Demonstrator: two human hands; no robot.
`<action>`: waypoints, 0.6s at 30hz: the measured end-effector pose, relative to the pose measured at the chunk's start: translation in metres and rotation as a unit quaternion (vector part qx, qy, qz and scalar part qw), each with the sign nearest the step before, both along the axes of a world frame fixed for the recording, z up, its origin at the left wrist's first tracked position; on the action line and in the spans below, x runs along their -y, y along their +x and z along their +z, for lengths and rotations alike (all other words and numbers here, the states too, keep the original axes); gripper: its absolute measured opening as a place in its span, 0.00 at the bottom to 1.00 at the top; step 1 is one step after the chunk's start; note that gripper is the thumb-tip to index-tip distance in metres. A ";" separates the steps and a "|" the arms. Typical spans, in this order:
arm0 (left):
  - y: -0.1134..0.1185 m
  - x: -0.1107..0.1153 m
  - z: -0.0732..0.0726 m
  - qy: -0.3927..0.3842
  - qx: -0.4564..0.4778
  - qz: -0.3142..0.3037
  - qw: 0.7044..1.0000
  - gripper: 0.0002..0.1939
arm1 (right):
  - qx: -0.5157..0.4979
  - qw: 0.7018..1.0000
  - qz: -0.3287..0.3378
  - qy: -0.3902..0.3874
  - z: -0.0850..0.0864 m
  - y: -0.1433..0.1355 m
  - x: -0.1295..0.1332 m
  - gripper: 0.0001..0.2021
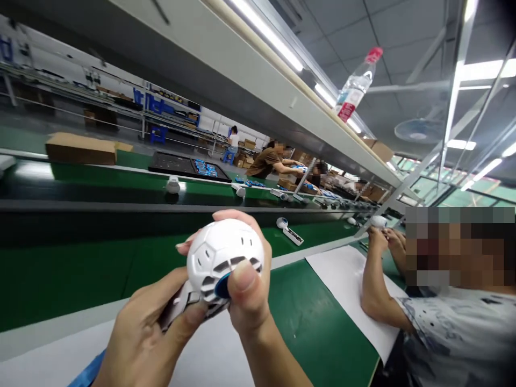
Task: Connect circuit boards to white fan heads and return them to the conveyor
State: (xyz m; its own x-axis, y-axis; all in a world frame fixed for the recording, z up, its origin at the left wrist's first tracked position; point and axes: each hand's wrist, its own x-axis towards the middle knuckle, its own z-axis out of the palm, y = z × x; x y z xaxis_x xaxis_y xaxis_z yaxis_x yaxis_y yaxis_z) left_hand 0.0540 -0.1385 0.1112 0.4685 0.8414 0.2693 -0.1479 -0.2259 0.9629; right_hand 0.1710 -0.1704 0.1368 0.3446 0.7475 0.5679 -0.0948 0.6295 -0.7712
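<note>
A white handheld fan (pixel 221 242), its round head patterned like a football with slotted vents and a blue centre, is held up in front of me. My left hand (pixel 151 322) is wrapped round the lower left part, where the handle joins the head; the handle is mostly hidden by the fingers. Across the head, my right hand (pixel 252 293) has its thumb pressed near the blue centre and its fingers curled behind. Beneath the fan, a white sheet (pixel 217 355) covers part of the green worktop (pixel 318 317).
Along the green conveyor lie another fan with its handle opened (pixel 292 235) and a white fan head (pixel 173 185). Behind stand a black tray (pixel 181 164) and a cardboard box (pixel 80 148). A co-worker (pixel 382 279) sits at right. A bottle (pixel 358 86) stands on the overhead shelf.
</note>
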 end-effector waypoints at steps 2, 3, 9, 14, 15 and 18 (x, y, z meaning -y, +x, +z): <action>-0.004 -0.001 0.006 0.022 0.032 -0.015 0.999 0.19 | 0.035 0.999 -0.009 -0.008 0.012 -0.006 0.000 0.29; -0.006 -0.002 0.010 0.032 0.050 -0.030 0.998 0.19 | 0.053 0.998 -0.018 -0.015 0.019 -0.010 -0.001 0.30; -0.015 -0.010 0.018 0.022 0.148 -0.065 0.987 0.14 | 0.137 0.986 -0.033 -0.086 0.052 -0.030 -0.006 0.29; -0.022 -0.019 0.015 0.045 0.174 -0.070 0.981 0.07 | 0.163 0.981 0.000 -0.105 0.062 -0.036 -0.015 0.30; -0.024 -0.021 0.016 0.051 0.186 -0.049 0.980 0.08 | 0.163 0.982 0.012 -0.094 0.061 -0.035 -0.017 0.30; -0.033 -0.030 0.024 0.026 0.216 0.034 0.975 0.10 | 0.171 0.978 0.064 -0.098 0.045 -0.032 -0.022 0.37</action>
